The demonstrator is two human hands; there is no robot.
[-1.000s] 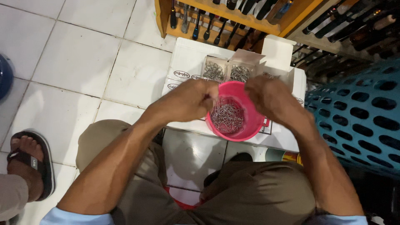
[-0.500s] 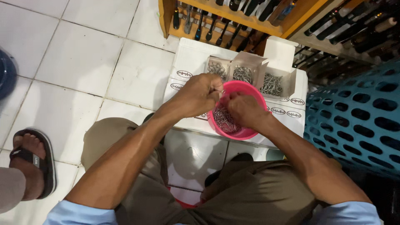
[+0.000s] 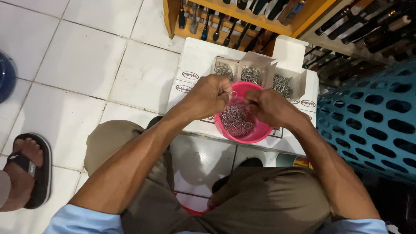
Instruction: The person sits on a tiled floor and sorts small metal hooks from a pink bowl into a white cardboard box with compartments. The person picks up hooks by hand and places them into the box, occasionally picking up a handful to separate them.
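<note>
Two hands are at work, the left hand (image 3: 211, 96) and the right hand (image 3: 268, 108). There is one pink bowl (image 3: 253, 136) with too many little metal hooks (image 3: 236, 119) to count. Three small open boxes (image 3: 252, 73) of hooks sit on one big white box (image 3: 195, 65). One blue basket (image 3: 372, 121) stands by. One sandalled foot (image 3: 26, 167) shows.

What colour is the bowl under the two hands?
The bowl is pink, seen best in the head view; it holds metal hooks.

Three small open cardboard boxes (image 3: 253, 71) stand in a row along the far edge of a large white carton (image 3: 195, 58). Oval black-and-white labels (image 3: 190, 75) mark the carton's left and right edges.
</note>
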